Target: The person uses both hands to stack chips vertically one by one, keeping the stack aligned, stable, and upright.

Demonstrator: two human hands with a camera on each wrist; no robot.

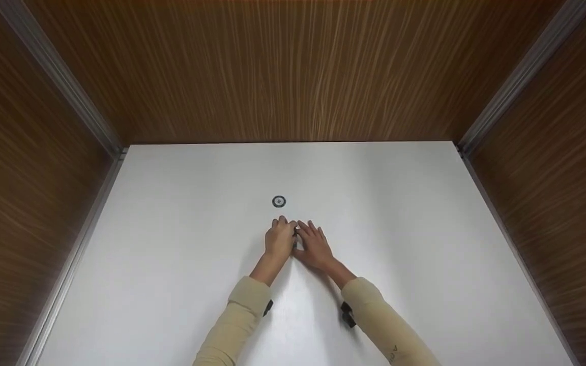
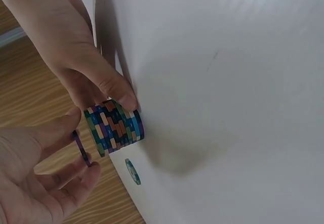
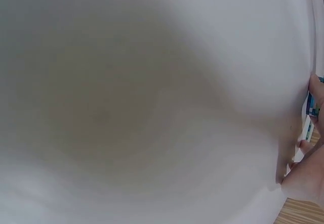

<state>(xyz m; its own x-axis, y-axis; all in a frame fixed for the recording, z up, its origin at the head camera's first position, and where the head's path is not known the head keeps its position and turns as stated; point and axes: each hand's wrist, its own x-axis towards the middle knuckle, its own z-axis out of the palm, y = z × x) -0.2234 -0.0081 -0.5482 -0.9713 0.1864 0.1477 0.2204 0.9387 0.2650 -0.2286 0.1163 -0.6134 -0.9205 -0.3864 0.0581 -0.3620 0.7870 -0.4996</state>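
My left hand [image 1: 279, 240] pinches a single poker chip [image 2: 81, 149] by its edge between thumb and fingertips. In the left wrist view that chip is just above the top of a stack of poker chips [image 2: 115, 127] with edges in blue, green, orange and purple. My right hand [image 1: 315, 248] holds the stack low down, its thumb along one side close to the white table. In the head view both hands meet and largely hide the stack. A lone chip [image 1: 279, 201] lies flat on the table beyond my left hand.
The white table [image 1: 181, 213] spreads out on both sides of the hands. Brown wood-grain panels [image 1: 293, 71] stand behind it and at left and right, with grey metal posts [image 1: 522, 66] at the corners. Dark wrist devices [image 1: 347, 315] sit under both sleeves.
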